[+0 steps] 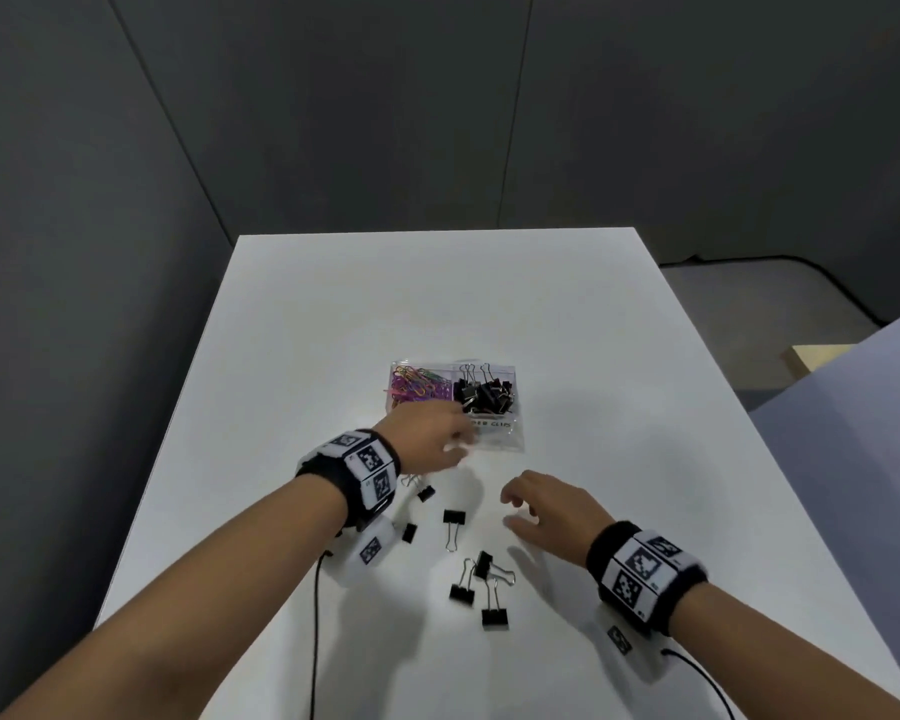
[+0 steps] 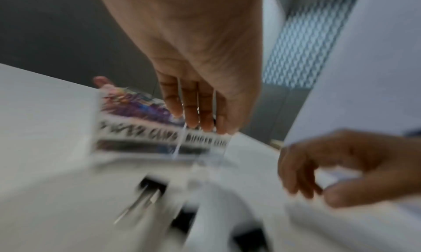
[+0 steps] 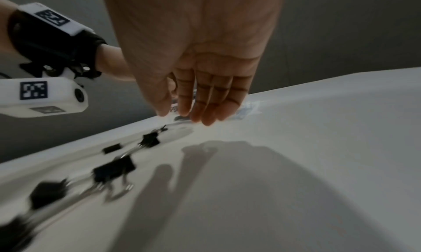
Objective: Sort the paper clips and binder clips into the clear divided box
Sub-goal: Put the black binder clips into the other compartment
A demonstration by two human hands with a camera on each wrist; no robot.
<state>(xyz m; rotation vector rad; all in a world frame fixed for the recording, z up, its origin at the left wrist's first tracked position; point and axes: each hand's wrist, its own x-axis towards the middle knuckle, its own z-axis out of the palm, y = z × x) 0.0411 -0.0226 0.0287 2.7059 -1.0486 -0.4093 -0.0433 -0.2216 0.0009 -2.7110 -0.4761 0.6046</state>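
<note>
Clear divided box (image 1: 500, 438) frame centre; left hand (image 1: 427, 433) fingers straight at its front; right hand (image 1: 546, 506) relaxed, empty; loose binder clips (image 1: 481, 589) below

"BINDER CLIPS" on box label (image 1: 491, 423)

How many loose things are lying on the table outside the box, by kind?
Black metal binder clips on the white table: 6
Coloured paper clips on the table: 0
Total: 6
</note>
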